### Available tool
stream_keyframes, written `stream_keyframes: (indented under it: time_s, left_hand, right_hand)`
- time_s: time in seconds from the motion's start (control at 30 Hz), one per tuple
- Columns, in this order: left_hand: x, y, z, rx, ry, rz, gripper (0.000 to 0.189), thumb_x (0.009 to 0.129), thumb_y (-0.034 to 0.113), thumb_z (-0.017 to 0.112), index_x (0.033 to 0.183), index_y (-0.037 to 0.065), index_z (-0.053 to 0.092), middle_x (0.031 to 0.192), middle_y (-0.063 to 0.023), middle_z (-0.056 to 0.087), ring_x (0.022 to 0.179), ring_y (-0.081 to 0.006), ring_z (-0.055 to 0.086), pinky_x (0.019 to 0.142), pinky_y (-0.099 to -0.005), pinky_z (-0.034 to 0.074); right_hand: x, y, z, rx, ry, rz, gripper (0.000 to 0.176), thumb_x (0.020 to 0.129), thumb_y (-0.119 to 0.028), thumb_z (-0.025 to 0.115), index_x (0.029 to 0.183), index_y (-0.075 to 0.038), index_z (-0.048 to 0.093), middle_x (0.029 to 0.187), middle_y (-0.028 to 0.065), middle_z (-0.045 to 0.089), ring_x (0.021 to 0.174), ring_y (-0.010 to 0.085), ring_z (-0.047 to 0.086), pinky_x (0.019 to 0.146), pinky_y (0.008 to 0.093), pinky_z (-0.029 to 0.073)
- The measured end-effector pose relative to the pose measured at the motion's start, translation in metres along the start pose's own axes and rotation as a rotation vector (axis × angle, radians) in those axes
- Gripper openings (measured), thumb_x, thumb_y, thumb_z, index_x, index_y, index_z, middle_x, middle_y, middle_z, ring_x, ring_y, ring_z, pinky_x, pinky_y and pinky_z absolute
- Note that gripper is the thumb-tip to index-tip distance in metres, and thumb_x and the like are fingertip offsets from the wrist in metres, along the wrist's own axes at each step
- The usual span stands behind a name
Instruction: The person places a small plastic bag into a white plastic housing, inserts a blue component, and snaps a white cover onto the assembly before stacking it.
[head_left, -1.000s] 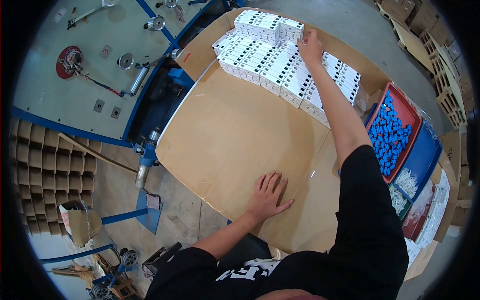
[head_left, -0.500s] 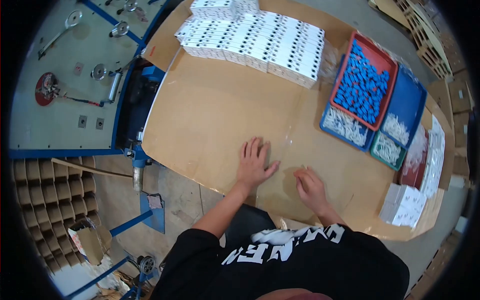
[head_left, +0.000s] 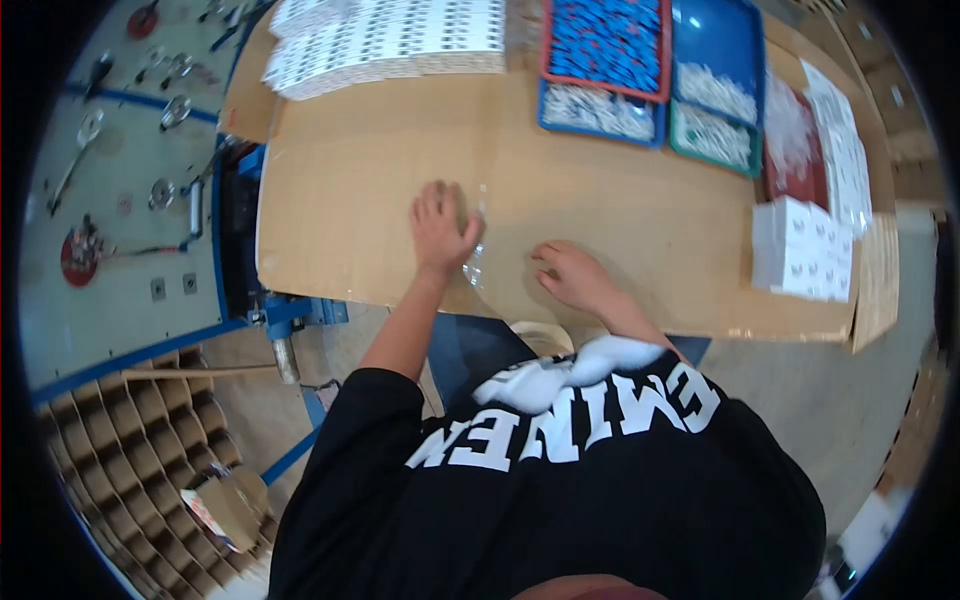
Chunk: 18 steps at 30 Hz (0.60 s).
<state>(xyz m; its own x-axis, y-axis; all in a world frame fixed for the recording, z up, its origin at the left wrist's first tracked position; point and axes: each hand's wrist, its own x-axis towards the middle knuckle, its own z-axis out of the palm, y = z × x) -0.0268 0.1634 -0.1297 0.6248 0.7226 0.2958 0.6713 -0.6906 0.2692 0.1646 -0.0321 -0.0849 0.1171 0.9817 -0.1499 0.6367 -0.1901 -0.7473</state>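
My left hand (head_left: 440, 232) lies palm down on the cardboard-covered table (head_left: 360, 200), its fingers stretched out and the thumb held apart. Beside it runs a strip of clear tape (head_left: 474, 270) on the cardboard. My right hand (head_left: 577, 277) rests on the same surface to the right, with loosely bent fingers and a gap between thumb and forefinger. Nothing shows in either hand. Beyond the hands stand a red tray (head_left: 605, 88) of small blue pieces (head_left: 605, 40) and a blue tray (head_left: 600, 138) of small white pieces (head_left: 598, 110).
White printed boxes (head_left: 400, 40) stand in rows at the far left. More white boxes (head_left: 800, 245) sit near the right edge. A green tray (head_left: 715, 160) and a larger blue tray (head_left: 715, 35) adjoin the red one. A machine panel (head_left: 130, 230) is on the left.
The view has shifted and turned, so the table and trays sit higher in the picture. My hands stay on the cardboard; my right fingers look slightly more spread.
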Motion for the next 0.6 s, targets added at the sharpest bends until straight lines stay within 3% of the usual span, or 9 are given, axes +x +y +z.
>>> stream_keyframes:
  time_s: [0.2, 0.3, 0.4, 0.47, 0.53, 0.6]
  left_hand:
    - [0.001, 0.009, -0.003, 0.097, -0.021, 0.075, 0.059, 0.089, 0.038, 0.065, 0.135, 0.004, 0.057, 0.141, -0.0231, 0.051, 0.135, -0.0404, 0.045, 0.113, -0.0521, 0.035]
    - [-0.001, 0.012, 0.0, 0.125, -0.002, 0.116, 0.056, 0.091, 0.038, 0.063, 0.135, 0.003, 0.057, 0.141, -0.0226, 0.051, 0.134, -0.04, 0.046, 0.112, -0.0512, 0.036]
    - [-0.001, 0.012, -0.002, 0.158, -0.004, 0.13, 0.055, 0.095, 0.038, 0.061, 0.137, 0.003, 0.056, 0.142, -0.0216, 0.05, 0.134, -0.0395, 0.046, 0.112, -0.0504, 0.036]
    - [-0.001, 0.01, 0.003, 0.163, -0.019, 0.117, 0.056, 0.095, 0.038, 0.061, 0.137, 0.003, 0.054, 0.142, -0.0216, 0.05, 0.134, -0.0396, 0.045, 0.112, -0.0507, 0.036]
    - [-0.002, 0.014, 0.0, 0.165, -0.029, 0.122, 0.056, 0.096, 0.038, 0.06, 0.139, 0.003, 0.053, 0.143, -0.0214, 0.049, 0.135, -0.0396, 0.045, 0.112, -0.0503, 0.036]
    - [-0.002, 0.012, 0.002, 0.194, -0.033, 0.119, 0.055, 0.098, 0.038, 0.058, 0.14, 0.003, 0.053, 0.143, -0.0214, 0.05, 0.134, -0.0399, 0.046, 0.112, -0.0504, 0.036]
  right_hand:
    - [-0.054, 0.005, -0.016, 0.048, -0.03, 0.117, 0.034, 0.095, -0.025, 0.064, 0.12, -0.003, 0.068, 0.119, 0.018, 0.068, 0.114, 0.0381, 0.063, 0.098, 0.0463, 0.05]
    - [-0.08, 0.019, -0.033, 0.136, 0.007, 0.113, 0.034, 0.096, -0.023, 0.064, 0.123, -0.002, 0.067, 0.116, 0.0189, 0.071, 0.106, 0.0376, 0.067, 0.093, 0.0453, 0.053]
    - [-0.111, 0.042, -0.057, 0.338, 0.231, 0.151, 0.032, 0.098, -0.021, 0.065, 0.124, -0.001, 0.067, 0.108, 0.016, 0.074, 0.093, 0.0298, 0.072, 0.084, 0.04, 0.056]
    - [-0.133, 0.064, -0.086, 0.341, 0.61, 0.218, 0.025, 0.099, -0.015, 0.064, 0.119, 0.001, 0.068, 0.1, 0.0102, 0.075, 0.086, 0.0177, 0.071, 0.077, 0.0324, 0.056]
    - [-0.16, 0.094, -0.125, 0.413, 0.867, 0.269, 0.02, 0.099, -0.011, 0.063, 0.113, 0.002, 0.068, 0.095, 0.0066, 0.074, 0.084, 0.0117, 0.068, 0.074, 0.029, 0.055]
    - [-0.187, 0.122, -0.171, 0.298, 1.12, 0.347, 0.015, 0.099, -0.008, 0.061, 0.109, 0.0, 0.069, 0.089, 0.0062, 0.073, 0.079, 0.0115, 0.069, 0.07, 0.0287, 0.054]
